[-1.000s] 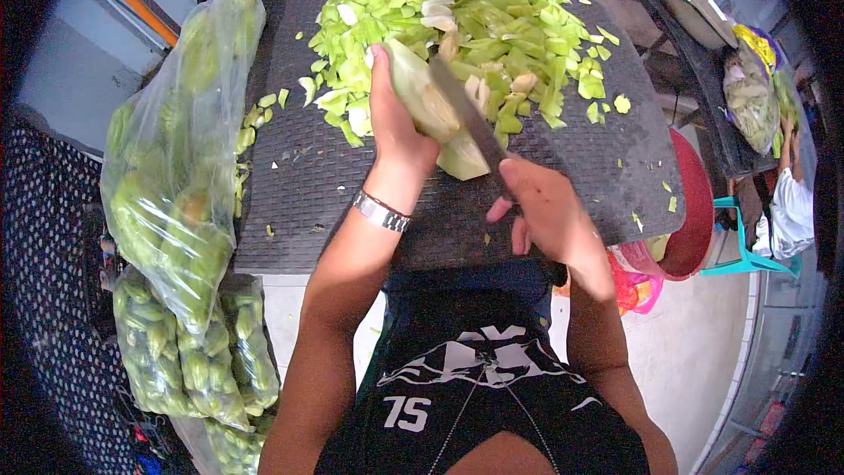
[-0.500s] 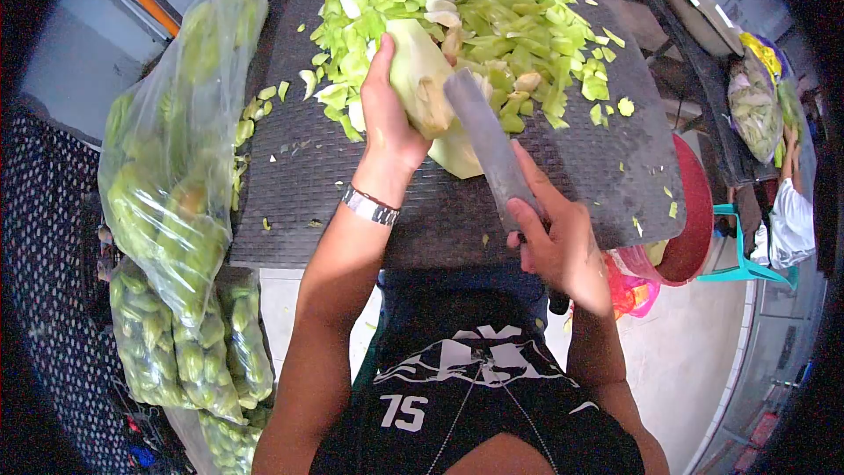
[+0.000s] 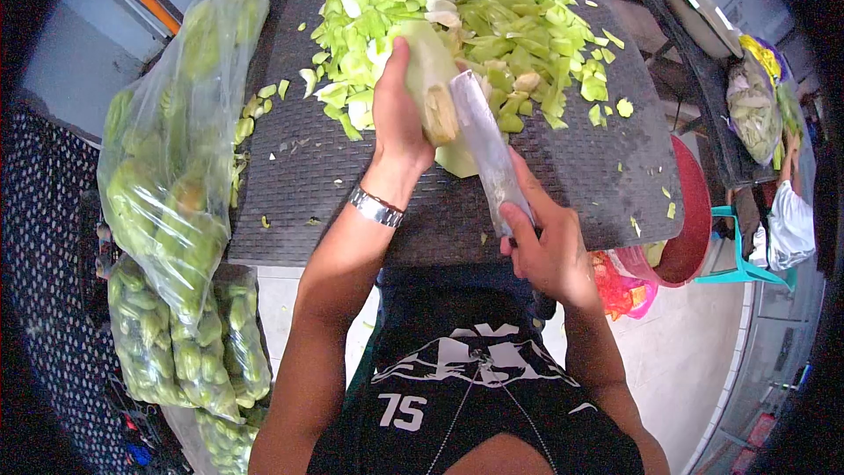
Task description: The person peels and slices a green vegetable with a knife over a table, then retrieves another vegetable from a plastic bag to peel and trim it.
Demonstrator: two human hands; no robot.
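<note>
My left hand [image 3: 403,110] is wrapped round a large, pale green peeled fruit [image 3: 429,79] with a yellowish patch at its near end. Its exact kind I cannot tell. Another pale green piece [image 3: 457,161] lies on the table just below it, partly hidden. My right hand [image 3: 549,237] grips the handle of a knife [image 3: 483,136] with a wide grey blade. The blade points up and left, its tip close to the fruit's right side; whether they touch I cannot tell. Behind both hands is a big heap of green peelings and slices [image 3: 527,31].
The dark woven-pattern table [image 3: 308,185] carries scattered scraps. Clear plastic bags [image 3: 189,123] of green produce stand at the left. On the right are a red tub [image 3: 690,229], a turquoise stool [image 3: 747,251] and a side table [image 3: 677,44]. Another person's arm [image 3: 789,158] shows at far right.
The fruit has turned more upright in my left hand, and that wrist has shifted slightly right. My right hand and the knife have moved a little left and down, the blade standing steeper.
</note>
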